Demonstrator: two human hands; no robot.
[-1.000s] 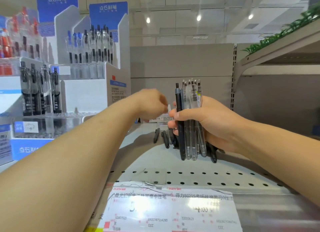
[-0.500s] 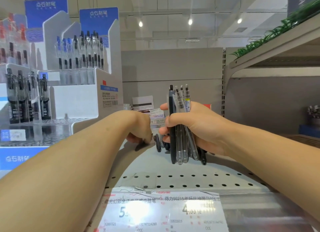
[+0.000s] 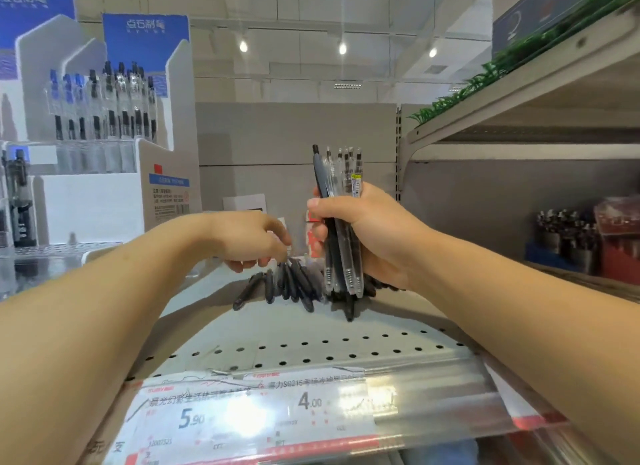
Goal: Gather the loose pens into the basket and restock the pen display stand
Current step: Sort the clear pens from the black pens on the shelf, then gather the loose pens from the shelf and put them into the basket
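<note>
My right hand (image 3: 372,236) grips an upright bundle of pens (image 3: 341,184), dark and clear-barrelled, above the grey perforated shelf (image 3: 311,346). Several loose dark pens (image 3: 291,284) lie fanned on the shelf just left of that bundle. My left hand (image 3: 249,237) reaches down over them, its fingers curled and its fingertips at the upper ends of the pens; whether it pinches one is unclear. The white and blue pen display stand (image 3: 104,145) stands at the left, with pens upright in its tiers. No basket is in view.
Price labels (image 3: 242,412) sit behind a clear strip on the shelf's front edge. A small white box (image 3: 244,201) stands at the back. A shelf at the right carries green fake grass (image 3: 512,59), and boxes of other pens (image 3: 568,236) sit below it.
My left hand has dropped from beside the bundle down onto the loose pens on the shelf. The right hand keeps its hold on the bundle. The camera has moved closer.
</note>
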